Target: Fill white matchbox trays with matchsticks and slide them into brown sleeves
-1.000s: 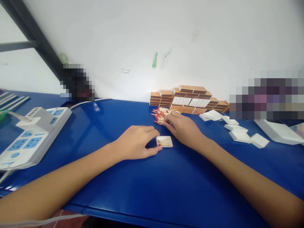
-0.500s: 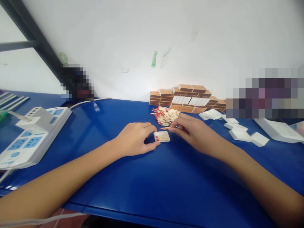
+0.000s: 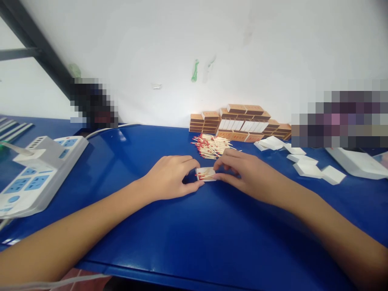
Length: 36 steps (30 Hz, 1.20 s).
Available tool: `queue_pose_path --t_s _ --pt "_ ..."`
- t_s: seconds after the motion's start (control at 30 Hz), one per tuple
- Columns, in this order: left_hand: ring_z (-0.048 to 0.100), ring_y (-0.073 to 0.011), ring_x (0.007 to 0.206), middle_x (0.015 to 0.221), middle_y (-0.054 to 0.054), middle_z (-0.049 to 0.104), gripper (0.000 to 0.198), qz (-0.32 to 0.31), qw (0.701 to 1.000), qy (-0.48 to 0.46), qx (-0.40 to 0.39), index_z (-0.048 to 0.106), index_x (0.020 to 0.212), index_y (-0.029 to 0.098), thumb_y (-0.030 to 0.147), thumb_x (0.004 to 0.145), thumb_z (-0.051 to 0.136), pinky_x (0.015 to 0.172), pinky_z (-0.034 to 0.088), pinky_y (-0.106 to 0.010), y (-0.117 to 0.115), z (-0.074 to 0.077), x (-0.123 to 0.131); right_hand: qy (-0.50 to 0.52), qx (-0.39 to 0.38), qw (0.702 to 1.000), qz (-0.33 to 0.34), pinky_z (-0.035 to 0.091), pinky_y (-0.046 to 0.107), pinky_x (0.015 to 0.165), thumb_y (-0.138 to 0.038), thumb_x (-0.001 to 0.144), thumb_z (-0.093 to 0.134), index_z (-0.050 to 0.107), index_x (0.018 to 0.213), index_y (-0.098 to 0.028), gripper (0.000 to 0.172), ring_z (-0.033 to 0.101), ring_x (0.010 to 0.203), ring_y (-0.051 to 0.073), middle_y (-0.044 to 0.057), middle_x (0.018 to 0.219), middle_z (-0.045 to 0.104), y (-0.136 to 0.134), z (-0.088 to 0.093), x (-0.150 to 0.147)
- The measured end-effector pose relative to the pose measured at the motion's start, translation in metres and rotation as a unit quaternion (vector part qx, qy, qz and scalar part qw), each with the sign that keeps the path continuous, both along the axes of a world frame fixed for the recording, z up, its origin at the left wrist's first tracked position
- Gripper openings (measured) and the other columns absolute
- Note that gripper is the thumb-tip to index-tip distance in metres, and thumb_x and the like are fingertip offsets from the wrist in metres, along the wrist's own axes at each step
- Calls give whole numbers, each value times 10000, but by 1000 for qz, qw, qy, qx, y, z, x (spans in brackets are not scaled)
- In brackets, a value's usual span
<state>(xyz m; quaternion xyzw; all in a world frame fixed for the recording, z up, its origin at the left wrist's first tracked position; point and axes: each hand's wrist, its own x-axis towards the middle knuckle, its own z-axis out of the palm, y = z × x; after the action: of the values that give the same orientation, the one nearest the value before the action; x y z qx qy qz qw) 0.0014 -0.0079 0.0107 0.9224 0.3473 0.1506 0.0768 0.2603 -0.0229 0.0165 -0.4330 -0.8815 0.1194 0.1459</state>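
A small white matchbox tray [image 3: 209, 179] lies on the blue table with several red-tipped matchsticks [image 3: 206, 174] inside. My left hand [image 3: 171, 176] grips the tray's left end, thumb on the near side and a finger on the far side. At the right end, my right hand [image 3: 242, 169] has its thumb and fingers curled over the matchsticks' pale ends; the exact contact is partly hidden. A few red heads reach the left edge of the tray. Just behind sits a loose heap of matchsticks [image 3: 210, 146], close to the right hand's fingers.
Stacked brown matchboxes [image 3: 239, 123] stand along the wall behind the heap. Several empty white trays [image 3: 306, 169] lie to the right, near a larger white box [image 3: 357, 163]. A power strip [image 3: 39, 173] with a cable occupies the left side of the blue table [image 3: 169, 238].
My right hand has moved left and down from above the tray's right side, bringing its matchsticks into the tray. My left hand keeps its grip on the tray.
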Motion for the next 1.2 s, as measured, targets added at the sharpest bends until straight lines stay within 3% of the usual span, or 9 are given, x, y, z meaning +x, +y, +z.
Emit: queue_pose_path --t_s 0.2,0.57,0.83,1.03,1.2 --pt "621 -148 734 890 -4 682 294 -2 1000 -1 -1 705 1075 191 448 941 660 640 418 -283 1 -1 -2 25 -36 999 12 436 302 707 -225 1034 528 620 960 -219 119 601 811 179 41 960 634 -1 -2 -5" --pt "632 -159 750 905 -16 697 298 -6 1000 5 0 706 1084 192 449 942 657 640 411 -279 1 1 0 51 -87 995 -13 421 302 697 -276 1011 576 611 984 -233 62 580 781 174 18 912 655 1 -4 -3" --pt "629 -152 738 904 -7 693 286 -10 1000 5 5 703 1071 187 438 942 655 632 412 -286 1 1 -2 85 -116 990 -14 423 298 694 -305 1015 567 636 932 -234 130 569 761 164 14 890 661 2 -6 -4" --pt "628 -149 738 901 -8 695 278 -14 1000 3 7 696 1047 183 438 945 653 637 415 -286 0 1 -2 129 -174 975 -56 433 293 653 -388 967 647 646 970 -237 150 556 717 162 -5 827 658 1 -3 -5" --pt "637 -157 752 907 -12 699 288 -16 1000 6 3 701 1071 185 440 945 655 648 425 -289 1 1 -2 120 -151 980 -39 437 302 650 -416 988 605 671 917 -230 210 562 717 171 19 841 671 3 -3 -6"
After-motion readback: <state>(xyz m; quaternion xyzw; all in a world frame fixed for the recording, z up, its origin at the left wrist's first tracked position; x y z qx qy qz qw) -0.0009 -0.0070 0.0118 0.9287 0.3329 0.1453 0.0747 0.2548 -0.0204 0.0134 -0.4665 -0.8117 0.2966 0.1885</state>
